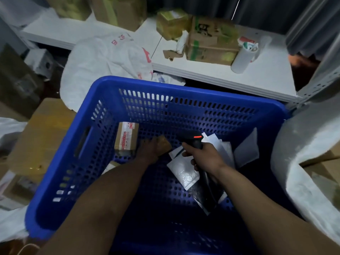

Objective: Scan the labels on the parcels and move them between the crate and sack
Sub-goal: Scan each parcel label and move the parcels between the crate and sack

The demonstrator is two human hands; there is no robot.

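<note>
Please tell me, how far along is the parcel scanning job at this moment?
Done: cannot tell; the white sack shows no parcels from here. In hand: the right hand grips the scanner inside the blue crate, while the left hand is on a small brown parcel. Left: a labelled cardboard box, several white mailers and a dark mailer lie in the crate, so work likely remains.

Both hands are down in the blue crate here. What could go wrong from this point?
1. The left hand is on the small brown parcel, close beside the taped box; lifting it may knock that box over.
2. The scanner in the right hand is above loose pale mailers, so it might read the wrong label.
</note>
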